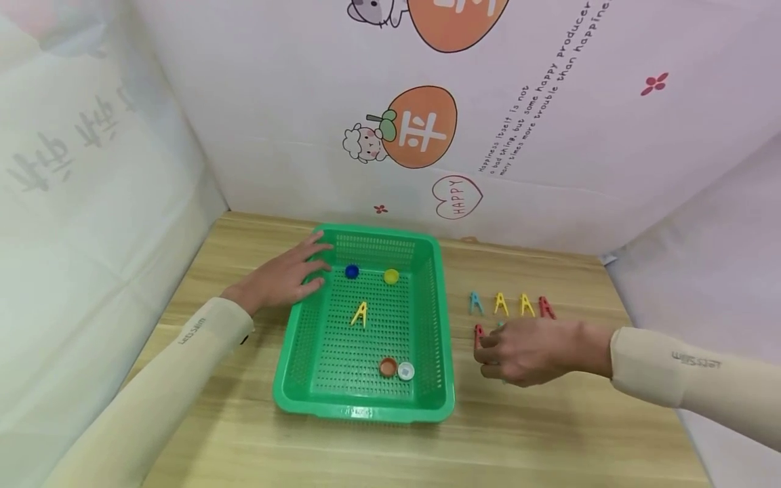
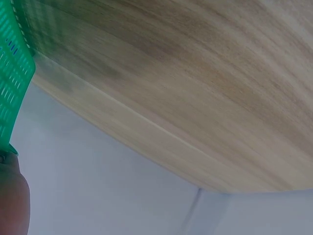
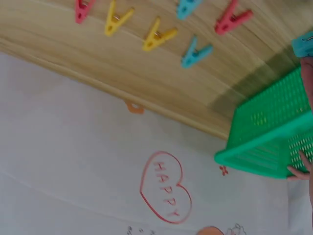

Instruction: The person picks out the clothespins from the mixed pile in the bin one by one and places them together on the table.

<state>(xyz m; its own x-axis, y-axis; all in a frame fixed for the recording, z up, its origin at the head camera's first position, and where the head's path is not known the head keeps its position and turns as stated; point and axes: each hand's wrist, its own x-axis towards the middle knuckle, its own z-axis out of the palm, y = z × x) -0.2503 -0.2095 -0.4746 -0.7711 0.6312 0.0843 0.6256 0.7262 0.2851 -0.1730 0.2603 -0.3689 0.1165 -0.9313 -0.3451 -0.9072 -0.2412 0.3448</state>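
My left hand (image 1: 283,274) rests on the left rim of the green plastic basket (image 1: 366,411), its fingers spread over the edge. In the left wrist view, a fingertip (image 2: 13,196) touches the rim. To the right of the basket, my right hand (image 1: 527,349) is low over the table and pinches a blue clothespin (image 3: 304,45), seen at the edge of the right wrist view and mostly hidden by the hand in the head view. A red clothespin (image 1: 478,335) lies beside its fingers. Inside the basket lies a yellow clothespin (image 1: 360,314).
Behind my right hand lie several clothespins, among them a blue clothespin (image 1: 476,303) and a red clothespin (image 1: 546,308). The basket also holds a blue cap (image 1: 352,272), a yellow cap (image 1: 391,276), a brown cap (image 1: 388,367) and a white cap (image 1: 405,371). A printed cloth (image 1: 293,135) hangs behind the table.
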